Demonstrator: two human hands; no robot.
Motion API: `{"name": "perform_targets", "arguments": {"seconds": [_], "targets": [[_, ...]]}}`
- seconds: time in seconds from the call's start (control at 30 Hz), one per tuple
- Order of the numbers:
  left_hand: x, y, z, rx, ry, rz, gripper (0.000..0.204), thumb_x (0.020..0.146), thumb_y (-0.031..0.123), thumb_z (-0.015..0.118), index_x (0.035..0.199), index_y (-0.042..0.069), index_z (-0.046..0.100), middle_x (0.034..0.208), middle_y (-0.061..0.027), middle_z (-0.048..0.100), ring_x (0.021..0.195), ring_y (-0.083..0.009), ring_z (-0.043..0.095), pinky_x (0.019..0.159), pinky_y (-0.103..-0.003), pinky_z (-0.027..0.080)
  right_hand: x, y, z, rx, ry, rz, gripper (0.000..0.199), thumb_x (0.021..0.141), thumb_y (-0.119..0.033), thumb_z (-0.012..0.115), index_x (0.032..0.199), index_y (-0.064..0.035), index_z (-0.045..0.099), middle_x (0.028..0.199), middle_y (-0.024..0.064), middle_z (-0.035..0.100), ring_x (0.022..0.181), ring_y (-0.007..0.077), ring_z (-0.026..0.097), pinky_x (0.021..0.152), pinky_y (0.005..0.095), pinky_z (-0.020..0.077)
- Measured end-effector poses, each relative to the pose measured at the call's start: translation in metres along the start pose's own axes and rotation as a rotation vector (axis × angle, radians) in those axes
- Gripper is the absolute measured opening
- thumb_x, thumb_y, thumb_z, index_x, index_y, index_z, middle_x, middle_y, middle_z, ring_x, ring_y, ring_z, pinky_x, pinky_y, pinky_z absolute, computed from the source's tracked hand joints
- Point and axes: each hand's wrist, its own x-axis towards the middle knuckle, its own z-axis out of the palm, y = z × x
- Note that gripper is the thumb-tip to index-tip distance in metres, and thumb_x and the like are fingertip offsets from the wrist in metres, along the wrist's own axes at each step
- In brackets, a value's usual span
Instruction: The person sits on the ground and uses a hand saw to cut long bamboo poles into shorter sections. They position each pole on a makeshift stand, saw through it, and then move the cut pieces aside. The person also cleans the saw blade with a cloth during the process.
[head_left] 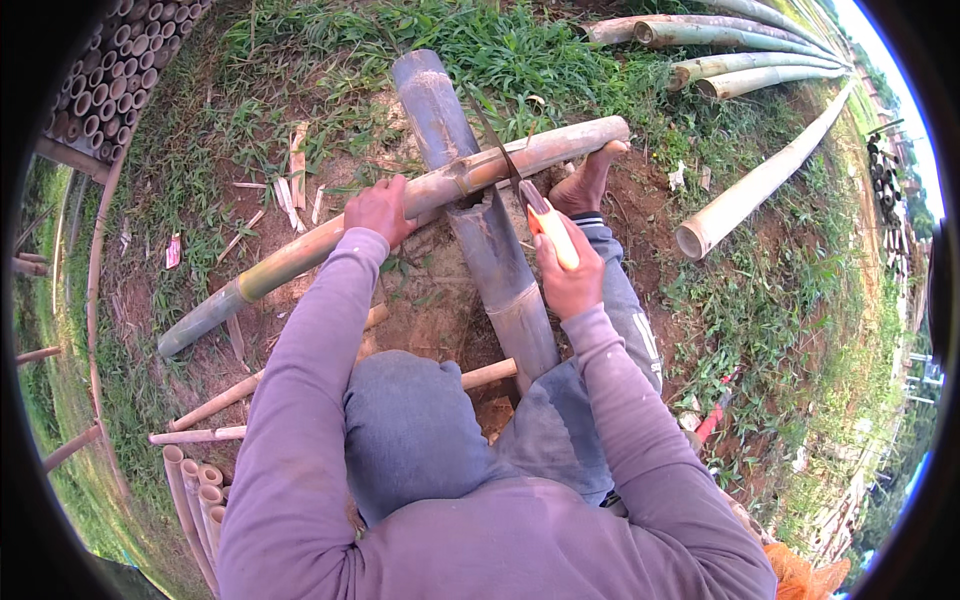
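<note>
A bamboo pole (pixel 285 252) lies slantwise before me, its right end farther away than its left. It crosses a thick grey bamboo log (pixel 505 262), which shows a notch just below the crossing. My left hand (pixel 380 211) is closed over the pole, left of the crossing. My right hand (pixel 572 276) grips the yellow-orange handle of a handsaw (pixel 553 232). The saw's thin dark blade lies across the pole, just right of a node; how deep it sits, I cannot tell. My bare foot (pixel 584 186) is close against the pole near its right end.
Long bamboo poles (pixel 745 68) lie at the far right, with another pole (pixel 765 172) nearer. Cut bamboo tubes (pixel 118 80) are stacked at the far left. Short bamboo pieces (pixel 208 490) stand at the lower left. Split scraps (pixel 290 200) litter the grass and soil.
</note>
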Motion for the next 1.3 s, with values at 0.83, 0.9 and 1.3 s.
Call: {"name": "perform_targets", "arguments": {"seconds": [0.83, 0.9, 1.3], "targets": [[-0.005, -0.010, -0.002, 0.009, -0.012, -0.014, 0.059, 0.081, 0.041, 0.086, 0.124, 0.013, 0.057, 0.124, -0.0149, 0.071, 0.116, -0.0377, 0.070, 0.098, -0.049, 0.057, -0.007, 0.007, 0.004, 0.095, -0.020, 0.088, 0.050, 0.097, -0.018, 0.079, 0.139, 0.0053, 0.064, 0.126, 0.0198, 0.076, 0.113, 0.0242, 0.076, 0.097, 0.0360, 0.0585], [-0.002, -0.004, -0.005, 0.010, -0.036, -0.030, 0.059, 0.081, 0.042, 0.087, 0.123, 0.014, 0.058, 0.123, -0.0136, 0.072, 0.116, -0.0360, 0.071, 0.099, -0.048, 0.056, -0.014, 0.026, -0.003, 0.065, -0.010, -0.007, 0.049, 0.097, -0.017, 0.078, 0.139, 0.0059, 0.064, 0.126, 0.0205, 0.076, 0.112, 0.0256, 0.076, 0.096, 0.0364, 0.0588], [0.056, -0.051, -0.011, -0.461, -0.530, 0.138, 0.093, 0.067, 0.047, 0.095, 0.135, -0.006, 0.059, 0.126, -0.0206, 0.071, 0.122, -0.0337, 0.065, 0.106, -0.042, 0.049, -0.031, -0.030, -0.054, 0.191, 0.095, -0.124, 0.057, 0.093, -0.012, 0.080, 0.141, 0.0116, 0.060, 0.133, 0.0252, 0.071, 0.115, 0.0303, 0.075, 0.095, 0.0372, 0.0600]]}}
